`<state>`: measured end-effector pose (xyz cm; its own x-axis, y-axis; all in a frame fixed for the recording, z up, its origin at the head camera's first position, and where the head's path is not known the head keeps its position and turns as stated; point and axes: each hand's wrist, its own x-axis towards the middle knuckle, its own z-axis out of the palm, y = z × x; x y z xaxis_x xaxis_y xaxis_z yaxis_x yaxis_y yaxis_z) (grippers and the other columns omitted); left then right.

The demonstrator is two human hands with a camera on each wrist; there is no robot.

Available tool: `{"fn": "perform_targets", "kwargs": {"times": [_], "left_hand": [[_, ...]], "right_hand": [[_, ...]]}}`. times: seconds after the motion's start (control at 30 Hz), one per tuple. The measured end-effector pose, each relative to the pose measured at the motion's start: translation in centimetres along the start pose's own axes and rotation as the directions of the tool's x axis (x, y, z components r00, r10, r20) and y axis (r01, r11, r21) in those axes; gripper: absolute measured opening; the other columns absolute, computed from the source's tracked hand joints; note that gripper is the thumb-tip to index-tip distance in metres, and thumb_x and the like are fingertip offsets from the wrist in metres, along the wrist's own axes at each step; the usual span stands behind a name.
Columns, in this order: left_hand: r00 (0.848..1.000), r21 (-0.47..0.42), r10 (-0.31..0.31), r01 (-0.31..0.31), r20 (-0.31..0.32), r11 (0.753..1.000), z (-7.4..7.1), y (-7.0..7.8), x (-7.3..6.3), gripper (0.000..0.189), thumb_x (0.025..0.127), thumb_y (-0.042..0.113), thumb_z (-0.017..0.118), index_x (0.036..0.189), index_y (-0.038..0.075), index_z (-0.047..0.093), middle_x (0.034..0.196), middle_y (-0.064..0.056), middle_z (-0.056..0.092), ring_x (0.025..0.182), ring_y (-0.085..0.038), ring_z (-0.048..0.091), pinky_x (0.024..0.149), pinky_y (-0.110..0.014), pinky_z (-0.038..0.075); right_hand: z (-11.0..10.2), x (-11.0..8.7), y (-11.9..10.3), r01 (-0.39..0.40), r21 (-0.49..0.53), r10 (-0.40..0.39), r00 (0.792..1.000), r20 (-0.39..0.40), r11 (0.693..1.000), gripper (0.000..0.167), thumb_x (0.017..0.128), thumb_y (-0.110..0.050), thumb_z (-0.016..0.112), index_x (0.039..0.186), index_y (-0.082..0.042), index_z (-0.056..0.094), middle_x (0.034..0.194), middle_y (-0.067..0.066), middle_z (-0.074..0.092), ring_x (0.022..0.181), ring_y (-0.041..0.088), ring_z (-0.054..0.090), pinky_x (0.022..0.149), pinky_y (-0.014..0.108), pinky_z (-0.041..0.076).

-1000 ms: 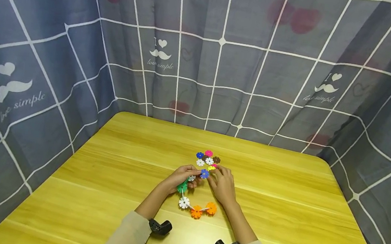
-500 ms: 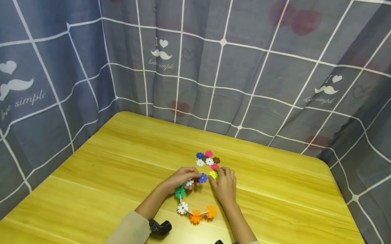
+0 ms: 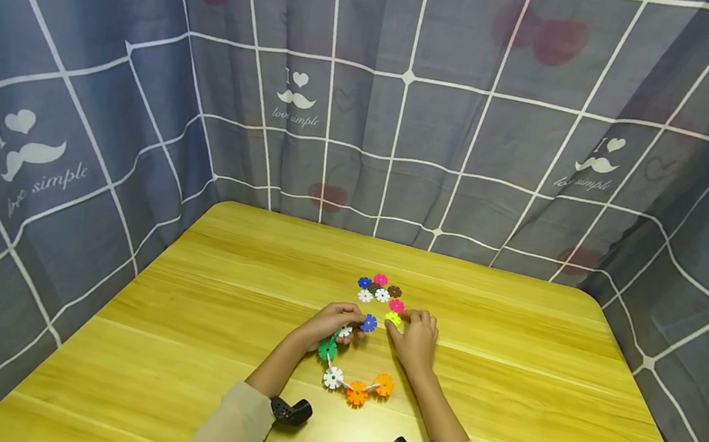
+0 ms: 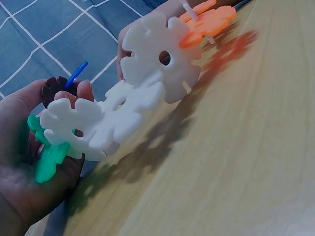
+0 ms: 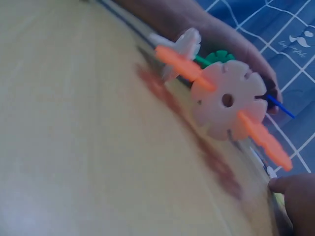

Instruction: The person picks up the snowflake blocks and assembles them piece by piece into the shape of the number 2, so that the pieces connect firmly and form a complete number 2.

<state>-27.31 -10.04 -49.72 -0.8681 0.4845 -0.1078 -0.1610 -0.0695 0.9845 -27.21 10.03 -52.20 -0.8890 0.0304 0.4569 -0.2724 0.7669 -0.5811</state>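
My left hand [image 3: 329,322] pinches a brown snowflake disc [image 4: 51,91] at one end of a chain of interlocking plastic snowflake discs. A blue disc [image 3: 369,323] is slotted into the brown one and sticks out past the fingertips. From there the chain runs through a green disc [image 3: 327,350] and a white disc [image 3: 333,378] to two orange discs [image 3: 357,394], curving toward the body. Smaller parts of it are covered by the left fingers. My right hand [image 3: 416,340] pinches a yellow snowflake disc [image 3: 392,318] between thumb and index finger, a little right of the blue disc.
Beyond the hands lie several loose discs: a pink disc [image 3: 396,306] close by the yellow one, white discs [image 3: 365,296], a brown disc [image 3: 394,291] and a blue disc [image 3: 364,282]. The wooden table [image 3: 542,380] ends at a checked curtain [image 3: 368,118].
My right hand has drawn the yellow disc from the loose discs toward me and slightly right. The left hand has lowered the chain a little, nearer to me.
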Motion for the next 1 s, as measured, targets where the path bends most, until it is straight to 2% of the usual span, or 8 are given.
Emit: {"fn": "perform_targets", "kwargs": {"times": [0.1,0.17,0.27,0.43,0.47,0.63,0.8,1.0], "left_hand": [[1.000,-0.004,-0.001,0.001,0.003,1.000,-0.1,0.0,0.0,0.021,0.093,0.022,0.055,0.086,0.003,0.060,0.077,-0.013,0.060,0.053,-0.010,0.046,0.045,-0.018,0.037],[1.000,-0.006,0.003,-0.003,0.005,1.000,-0.1,0.0,0.0,0.020,0.094,0.021,0.054,0.086,0.003,0.060,0.077,-0.013,0.060,0.052,-0.010,0.046,0.044,-0.018,0.036],[1.000,-0.012,0.011,-0.011,0.005,1.000,-0.2,0.1,0.0,0.020,0.094,0.020,0.053,0.088,0.003,0.060,0.077,-0.012,0.059,0.049,-0.009,0.046,0.043,-0.018,0.035],[1.000,0.001,0.015,-0.015,-0.009,1.000,-0.2,0.2,0.0,0.020,0.094,0.022,0.053,0.088,0.004,0.060,0.077,-0.012,0.059,0.048,-0.009,0.046,0.042,-0.017,0.035],[1.000,0.002,0.014,-0.014,-0.008,1.000,-0.2,0.2,0.0,0.020,0.094,0.022,0.053,0.088,0.004,0.060,0.077,-0.011,0.059,0.048,-0.009,0.046,0.042,-0.017,0.035],[1.000,-0.004,0.000,0.000,0.010,1.000,-0.2,0.0,0.2,0.020,0.094,0.020,0.053,0.087,0.003,0.060,0.074,-0.010,0.058,0.045,-0.008,0.042,0.041,-0.016,0.032],[1.000,0.003,-0.009,0.009,0.018,1.000,-0.2,0.1,0.1,0.020,0.095,0.020,0.053,0.087,0.002,0.058,0.072,-0.008,0.058,0.044,-0.008,0.039,0.040,-0.017,0.031],[0.999,-0.017,-0.029,0.029,0.024,0.999,-0.1,0.2,0.0,0.019,0.094,0.020,0.053,0.084,0.004,0.058,0.071,-0.007,0.057,0.043,-0.007,0.038,0.040,-0.016,0.031]], "right_hand": [[0.0,0.0,0.2,0.005,0.151,-0.009,1.000,0.029,0.988,0.035,0.076,-0.019,0.077,0.100,0.001,0.060,0.082,0.007,0.058,0.076,0.021,0.051,0.071,0.033,0.043],[-0.2,0.0,0.3,0.026,0.274,-0.040,0.998,0.045,0.961,0.034,0.077,-0.013,0.075,0.104,0.000,0.059,0.076,0.004,0.060,0.068,0.017,0.054,0.063,0.027,0.046],[-0.5,0.0,0.2,0.046,0.443,-0.083,0.995,0.064,0.896,0.027,0.082,-0.010,0.070,0.106,-0.001,0.061,0.075,0.005,0.065,0.066,0.018,0.061,0.061,0.025,0.051],[-1.8,-0.2,-0.5,0.025,0.645,-0.120,0.987,0.104,0.764,0.015,0.089,-0.005,0.059,0.099,0.005,0.064,0.084,0.018,0.066,0.074,0.036,0.063,0.070,0.034,0.054],[-2.2,-0.3,-0.7,0.033,0.661,-0.142,0.984,0.112,0.750,0.015,0.090,-0.003,0.057,0.099,0.007,0.064,0.085,0.021,0.065,0.075,0.040,0.062,0.071,0.035,0.053],[-3.1,-0.7,-1.6,0.069,0.681,-0.228,0.963,0.146,0.729,0.015,0.090,0.001,0.056,0.098,0.012,0.063,0.089,0.027,0.062,0.076,0.043,0.059,0.071,0.032,0.053],[-3.0,-0.7,-1.5,0.034,0.750,-0.218,0.965,0.148,0.661,0.015,0.087,0.004,0.058,0.099,0.014,0.062,0.091,0.028,0.062,0.075,0.047,0.059,0.070,0.042,0.053],[-2.7,-0.8,-1.3,0.058,0.797,-0.264,0.956,0.129,0.601,0.012,0.085,0.010,0.057,0.096,0.015,0.060,0.086,0.030,0.061,0.072,0.047,0.060,0.066,0.048,0.052]]}}
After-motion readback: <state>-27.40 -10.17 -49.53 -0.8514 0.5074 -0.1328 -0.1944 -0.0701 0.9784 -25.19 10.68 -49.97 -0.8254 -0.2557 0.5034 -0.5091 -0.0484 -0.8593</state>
